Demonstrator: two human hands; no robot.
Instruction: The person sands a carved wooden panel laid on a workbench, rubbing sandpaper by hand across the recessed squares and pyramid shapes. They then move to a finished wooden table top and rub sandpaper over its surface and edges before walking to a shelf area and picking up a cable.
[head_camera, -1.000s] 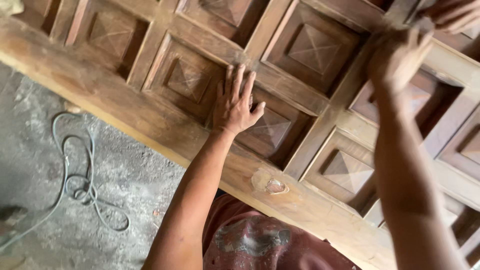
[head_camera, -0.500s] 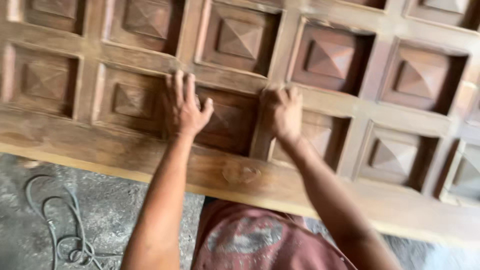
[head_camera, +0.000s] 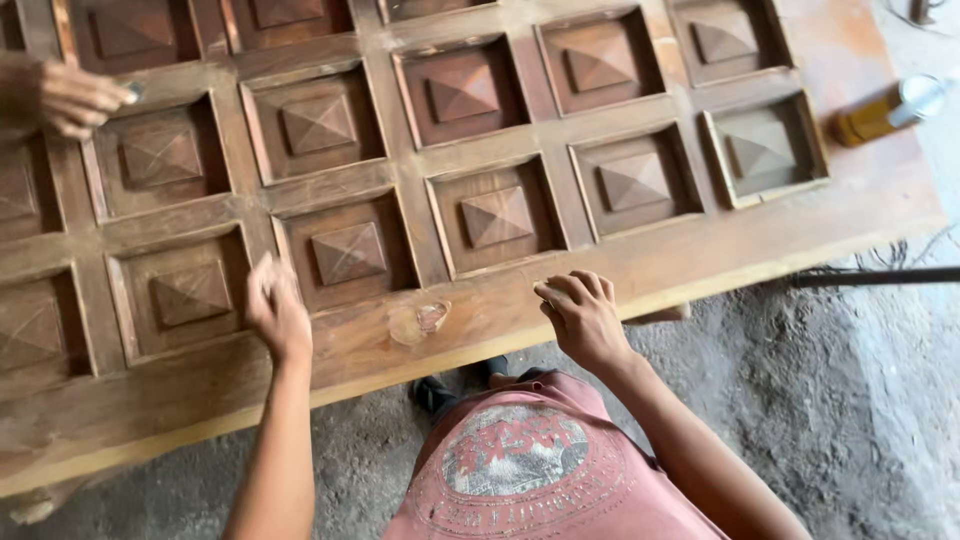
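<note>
A large brown wooden door (head_camera: 640, 270) lies flat, carved with square panels that each hold a raised pyramid. My left hand (head_camera: 275, 310) rests on the door's near rail beside a panel, fingers together, holding nothing. My right hand (head_camera: 580, 315) sits at the near edge with fingers curled in loosely; nothing shows in it. A pale knot patch (head_camera: 420, 320) marks the rail between my hands.
Another person's hand (head_camera: 75, 98) works at the far left of the door, holding something small. A yellow can (head_camera: 885, 110) lies on the door's far right corner. A dark bar (head_camera: 875, 277) sticks out over the dirt floor (head_camera: 800, 400) at right.
The view has swung right and my hands have slid down from the panels to the near rail, further apart. My right hand's fingers have curled in.
</note>
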